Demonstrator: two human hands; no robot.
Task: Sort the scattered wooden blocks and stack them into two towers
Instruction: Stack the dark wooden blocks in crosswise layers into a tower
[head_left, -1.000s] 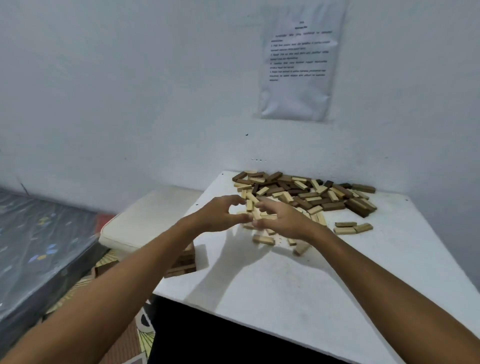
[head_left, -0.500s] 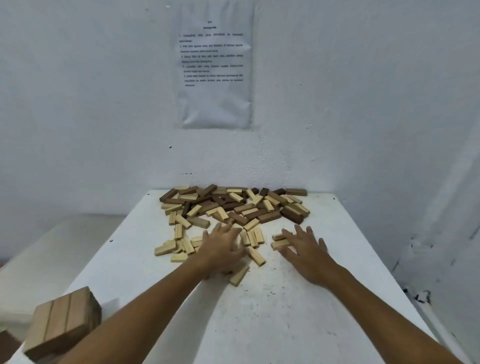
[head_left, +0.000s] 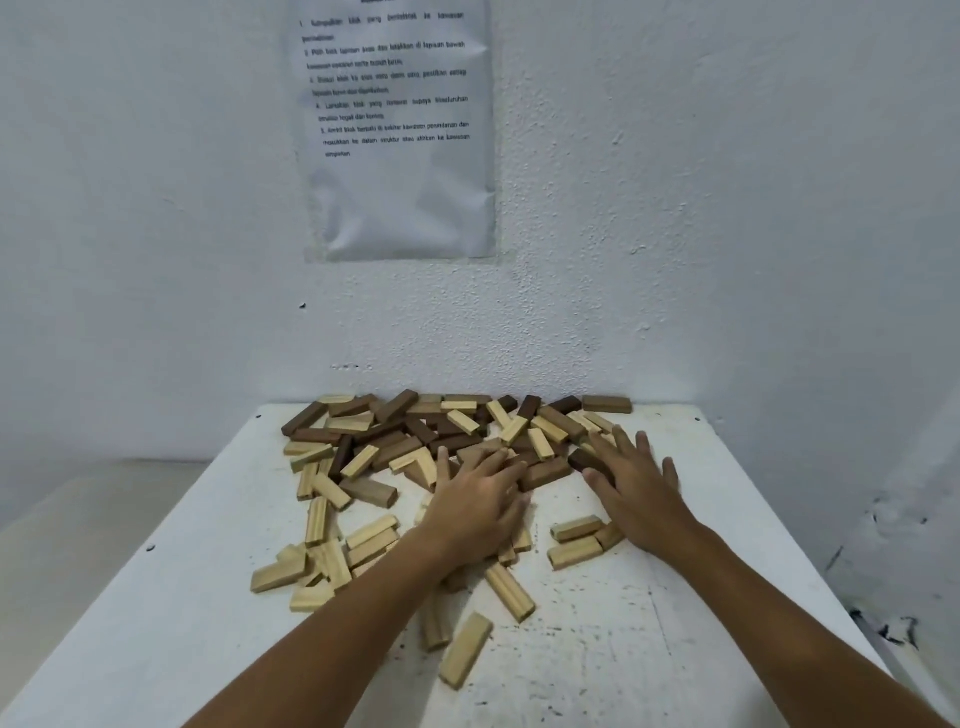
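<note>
Your left hand (head_left: 475, 506) and right hand (head_left: 636, 493) are both bare, with no gloves, rings or watch showing. Your forearms are uncovered too; no sleeve reaches into view on either arm.

Dim, even bluish light, soft shadows beneath both forearms, slight motion blur on fingers, wide-angle bowing at edges (wall lines curve).

One head-worn view — it looks forward and down along both forearms, close over the table (head_left: 675, 649), wall (head_left: 727, 208) at 12 o'clock.
</note>
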